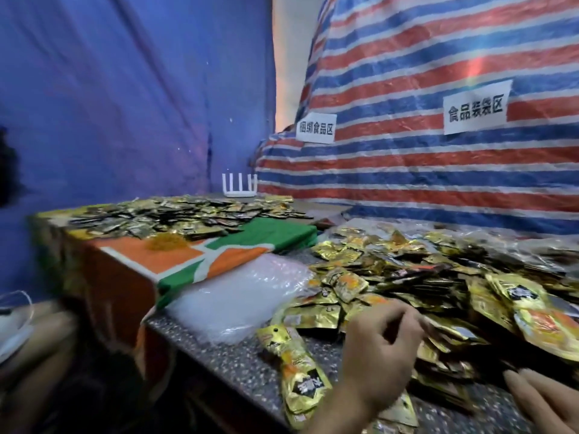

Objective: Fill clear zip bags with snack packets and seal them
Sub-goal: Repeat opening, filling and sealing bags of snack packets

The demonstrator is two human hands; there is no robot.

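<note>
A big heap of gold snack packets [438, 277] covers the right part of the speckled grey table [238, 368]. A stack of clear bags [241, 296] lies left of the heap. Near the front edge lies a long clear bag of gold packets [297, 374]. My left hand [379, 349] hovers over the near edge of the heap, back to the camera and fingers curled; its fingertips reach the packets, and a pinch cannot be made out. Only the straight fingers of my right hand [545, 399] show at the bottom right, by the heap's front edge.
A lower table under an orange, green and white cloth [175, 258] stands to the left, carrying more packets [188, 214] and a white rack [239, 184]. A striped tarp [423, 73] with two paper signs and a blue tarp [125, 89] close off the back.
</note>
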